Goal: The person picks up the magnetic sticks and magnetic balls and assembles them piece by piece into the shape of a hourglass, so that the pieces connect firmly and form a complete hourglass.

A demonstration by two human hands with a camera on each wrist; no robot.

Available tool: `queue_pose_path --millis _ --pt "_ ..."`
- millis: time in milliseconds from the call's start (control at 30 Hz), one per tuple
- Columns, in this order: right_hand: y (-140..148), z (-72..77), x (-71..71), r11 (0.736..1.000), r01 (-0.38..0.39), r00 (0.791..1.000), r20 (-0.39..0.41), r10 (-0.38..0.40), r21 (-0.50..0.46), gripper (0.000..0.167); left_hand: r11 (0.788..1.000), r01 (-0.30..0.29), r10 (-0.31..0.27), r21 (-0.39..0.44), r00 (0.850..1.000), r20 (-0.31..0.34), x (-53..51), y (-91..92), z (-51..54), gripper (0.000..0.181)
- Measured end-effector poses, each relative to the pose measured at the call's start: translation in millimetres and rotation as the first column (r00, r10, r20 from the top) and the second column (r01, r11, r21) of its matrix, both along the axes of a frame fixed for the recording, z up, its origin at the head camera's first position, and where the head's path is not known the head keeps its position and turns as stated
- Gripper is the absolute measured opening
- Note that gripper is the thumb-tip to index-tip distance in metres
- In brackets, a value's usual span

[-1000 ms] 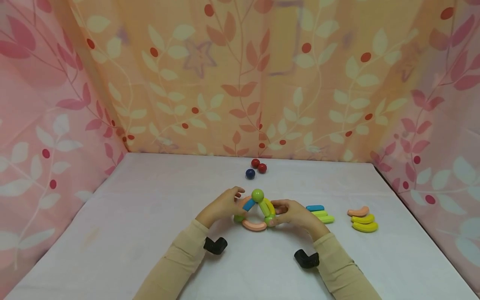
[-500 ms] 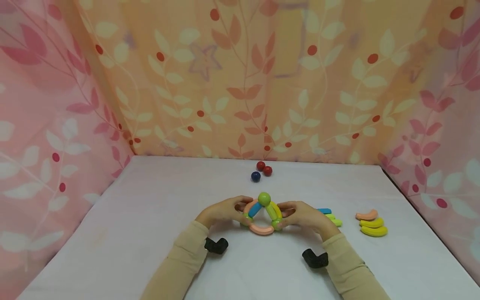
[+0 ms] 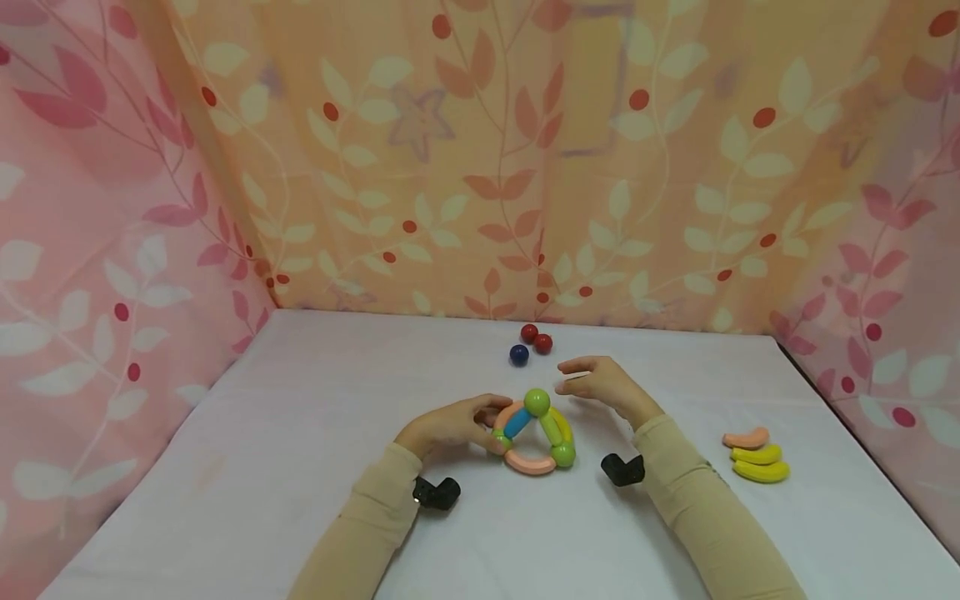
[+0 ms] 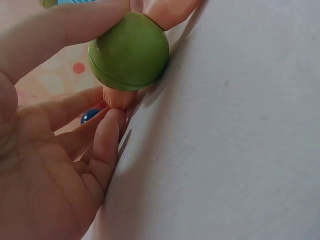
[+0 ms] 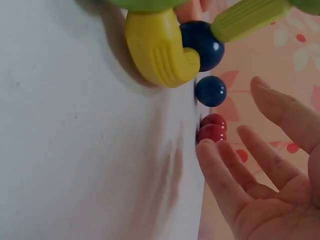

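A frame of toy magnetic balls and rods [image 3: 530, 464] stands on the white table. Green balls [image 3: 563, 454] join its blue, lime, yellow and salmon rods. My left hand [image 3: 453, 427] grips its left corner, the thumb on a green ball [image 4: 130, 50] and fingers behind at a salmon rod [image 4: 120, 97]. My right hand [image 3: 611, 390] is off the frame, raised behind its right side with fingers extended and nothing held. In the right wrist view, a dark blue ball [image 5: 204, 45] shows at the back of the frame, between a curved yellow rod [image 5: 162, 50] and a straight lime rod [image 5: 250, 21].
Beyond the frame lie a loose blue ball [image 3: 519, 355] and two red balls [image 3: 543, 343]. At the right are a curved salmon rod [image 3: 746, 437] and two curved yellow rods [image 3: 761, 472]. Floral cloth [image 3: 480, 167] encloses the table's back and sides.
My right hand has let go of the frame's right corner and moved up and back toward the loose balls. Its forearm now hides the straight blue and lime rods. The left hand keeps its grip.
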State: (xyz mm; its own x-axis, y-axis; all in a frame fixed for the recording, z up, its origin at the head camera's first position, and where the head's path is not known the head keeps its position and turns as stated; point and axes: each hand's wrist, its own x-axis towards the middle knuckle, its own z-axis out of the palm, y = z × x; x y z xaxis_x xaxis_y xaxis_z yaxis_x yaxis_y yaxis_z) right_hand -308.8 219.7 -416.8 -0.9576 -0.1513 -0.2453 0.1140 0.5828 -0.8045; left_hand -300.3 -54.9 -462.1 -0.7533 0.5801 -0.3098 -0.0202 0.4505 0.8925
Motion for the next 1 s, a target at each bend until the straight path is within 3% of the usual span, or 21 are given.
queue_pose_path --millis 167,400,700,1000 --pt "10 1.3 -0.1 0.999 0.036 0.999 -0.018 -0.036 0.009 0.061 1.0 0.009 -0.009 -0.001 1.0 -0.014 0.4 0.4 4.1 0.076" --pt "49 4.3 12.9 0.994 0.08 0.997 -0.002 -0.08 0.078 0.077 1.0 0.021 -0.021 0.01 1.0 -0.012 1.3 -0.1 7.8 0.077" --pt "95 3.8 36.4 0.986 0.068 0.996 0.052 -0.077 0.151 0.063 1.0 0.01 -0.01 -0.017 1.0 -0.01 1.2 -4.2 6.0 0.077" --pt "108 -2.8 42.3 0.983 0.031 0.997 0.057 -0.042 0.182 0.059 1.0 -0.008 0.008 -0.009 1.0 -0.003 0.9 -8.5 5.5 0.079"
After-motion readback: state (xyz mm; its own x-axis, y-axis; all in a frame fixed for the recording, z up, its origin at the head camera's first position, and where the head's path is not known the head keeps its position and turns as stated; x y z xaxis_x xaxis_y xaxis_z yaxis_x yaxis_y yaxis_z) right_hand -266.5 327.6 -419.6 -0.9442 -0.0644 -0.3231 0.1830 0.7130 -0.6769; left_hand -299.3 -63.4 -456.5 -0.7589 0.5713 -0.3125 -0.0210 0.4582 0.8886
